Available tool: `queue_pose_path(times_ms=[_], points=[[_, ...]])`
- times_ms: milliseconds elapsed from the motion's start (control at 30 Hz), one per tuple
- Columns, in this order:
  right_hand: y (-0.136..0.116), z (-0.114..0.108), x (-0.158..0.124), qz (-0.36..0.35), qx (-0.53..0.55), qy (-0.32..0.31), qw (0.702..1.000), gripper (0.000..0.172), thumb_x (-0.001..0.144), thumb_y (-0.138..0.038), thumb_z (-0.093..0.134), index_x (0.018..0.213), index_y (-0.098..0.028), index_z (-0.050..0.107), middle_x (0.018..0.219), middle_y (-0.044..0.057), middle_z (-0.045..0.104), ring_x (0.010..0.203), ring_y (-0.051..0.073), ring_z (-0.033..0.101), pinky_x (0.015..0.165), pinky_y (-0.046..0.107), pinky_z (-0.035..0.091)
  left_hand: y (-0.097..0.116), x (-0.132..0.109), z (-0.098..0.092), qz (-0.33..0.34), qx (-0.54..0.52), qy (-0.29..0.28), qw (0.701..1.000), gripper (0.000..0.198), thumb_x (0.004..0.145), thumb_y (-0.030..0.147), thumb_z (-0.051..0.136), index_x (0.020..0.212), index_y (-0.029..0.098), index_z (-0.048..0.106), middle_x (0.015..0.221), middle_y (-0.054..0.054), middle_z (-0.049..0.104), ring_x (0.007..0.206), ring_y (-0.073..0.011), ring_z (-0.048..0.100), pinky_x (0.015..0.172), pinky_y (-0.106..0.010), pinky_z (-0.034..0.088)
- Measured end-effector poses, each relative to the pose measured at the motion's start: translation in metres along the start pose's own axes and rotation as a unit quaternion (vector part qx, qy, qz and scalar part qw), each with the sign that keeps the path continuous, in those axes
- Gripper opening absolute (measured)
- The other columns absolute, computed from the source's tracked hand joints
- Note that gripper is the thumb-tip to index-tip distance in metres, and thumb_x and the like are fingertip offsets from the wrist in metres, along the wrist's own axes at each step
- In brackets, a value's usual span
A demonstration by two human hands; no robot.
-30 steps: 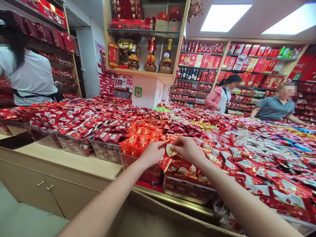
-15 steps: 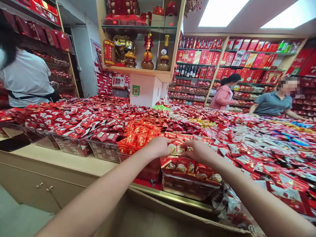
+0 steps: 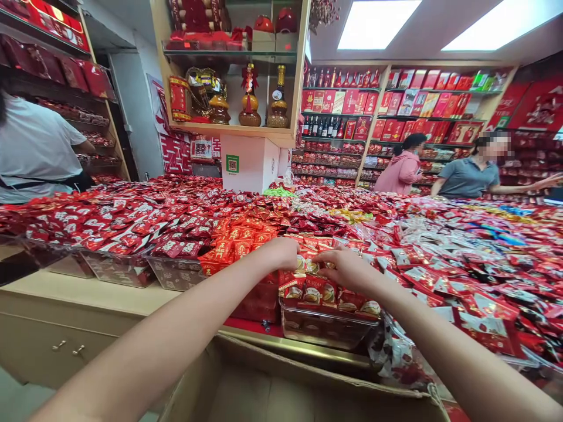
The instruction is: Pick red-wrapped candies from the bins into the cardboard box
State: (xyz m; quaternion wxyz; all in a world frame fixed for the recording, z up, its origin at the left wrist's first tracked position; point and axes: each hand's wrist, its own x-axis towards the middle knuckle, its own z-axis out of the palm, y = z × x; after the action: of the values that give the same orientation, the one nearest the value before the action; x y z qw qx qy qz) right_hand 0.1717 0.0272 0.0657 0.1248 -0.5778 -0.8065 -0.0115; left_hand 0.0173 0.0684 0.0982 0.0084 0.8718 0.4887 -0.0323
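Observation:
My left hand (image 3: 284, 254) lies on red-and-gold candy packets (image 3: 314, 293) printed with a round yellowish picture. Its fingers are curled, and what they hold, if anything, is hidden by the hand. Just to the right, my right hand (image 3: 345, 266) rests over the same pile with its index finger and thumb apart, touching packets. These packets heap above the rim of a clear plastic bin (image 3: 328, 329). Orange-red packets (image 3: 233, 240) with gold lettering fill the bin to the left of my left hand.
An open cardboard box (image 3: 246, 375) stands below the counter edge, nearest me. More clear bins (image 3: 118, 266) of red packets line the counter (image 3: 53, 287). A cabinet with bottles (image 3: 233, 124) overhangs the middle. Several people stand around the display, one in a grey shirt (image 3: 466, 179).
The view has shifted slightly, showing more of the box. My hands stay over the same packets, the right a little nearer the left. The person in the grey shirt has raised an arm.

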Motion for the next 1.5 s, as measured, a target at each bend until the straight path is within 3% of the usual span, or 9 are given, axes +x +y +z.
queue_pose_path(times_ms=[367,867,1067,1233,1333,1500], points=[[0.003,0.003,-0.002,0.004,-0.007,0.015,1.000,0.026,0.077,-0.020,0.057,0.102,-0.020,0.065,0.096,0.004,0.068,0.091,0.024,0.058,0.083,0.034,0.041,0.007,-0.002,-0.004,0.004,0.014,-0.040,0.999,0.023,0.081,0.029,0.054,0.098,0.014,0.058,0.095,-0.006,0.062,0.086,-0.0181,0.059,0.075,-0.037,0.048],[0.011,0.003,-0.008,0.005,0.019,0.041,0.999,0.025,0.077,-0.017,0.053,0.098,-0.019,0.066,0.094,0.005,0.068,0.086,0.022,0.061,0.077,0.030,0.045,0.012,-0.002,-0.002,-0.008,0.032,-0.041,0.999,0.022,0.082,0.029,0.053,0.096,0.013,0.058,0.098,-0.007,0.061,0.089,-0.0190,0.058,0.077,-0.038,0.047],[0.024,-0.006,-0.038,0.009,0.033,0.081,0.996,0.024,0.082,-0.023,0.047,0.099,-0.017,0.063,0.103,0.007,0.064,0.095,0.021,0.057,0.084,0.033,0.043,0.002,-0.006,-0.001,0.025,-0.006,-0.024,0.999,0.036,0.074,0.023,0.055,0.109,0.017,0.055,0.105,-0.009,0.062,0.093,-0.0225,0.059,0.075,-0.032,0.047],[0.023,-0.002,-0.063,-0.007,0.063,0.072,0.995,0.027,0.080,-0.032,0.053,0.099,-0.016,0.063,0.103,0.010,0.063,0.099,0.024,0.054,0.087,0.039,0.042,-0.007,-0.004,0.004,0.036,-0.033,-0.006,0.999,0.053,0.069,0.022,0.053,0.121,0.020,0.046,0.121,-0.008,0.054,0.106,-0.0228,0.053,0.084,-0.026,0.043],[0.023,0.004,-0.069,-0.006,0.055,0.095,0.994,0.033,0.077,-0.034,0.058,0.104,-0.016,0.060,0.107,0.011,0.061,0.103,0.026,0.051,0.089,0.042,0.040,-0.009,-0.006,0.005,0.045,-0.041,0.000,0.998,0.059,0.068,0.021,0.053,0.126,0.017,0.041,0.126,-0.010,0.049,0.109,-0.0238,0.050,0.087,-0.028,0.041],[0.020,0.011,-0.067,-0.001,0.062,0.160,0.985,0.033,0.079,-0.036,0.054,0.105,-0.017,0.059,0.108,0.011,0.060,0.104,0.026,0.050,0.088,0.042,0.041,-0.008,-0.013,0.007,0.047,-0.050,0.009,0.998,0.057,0.067,0.019,0.054,0.124,0.022,0.044,0.122,-0.009,0.054,0.105,-0.0246,0.053,0.085,-0.030,0.042]])
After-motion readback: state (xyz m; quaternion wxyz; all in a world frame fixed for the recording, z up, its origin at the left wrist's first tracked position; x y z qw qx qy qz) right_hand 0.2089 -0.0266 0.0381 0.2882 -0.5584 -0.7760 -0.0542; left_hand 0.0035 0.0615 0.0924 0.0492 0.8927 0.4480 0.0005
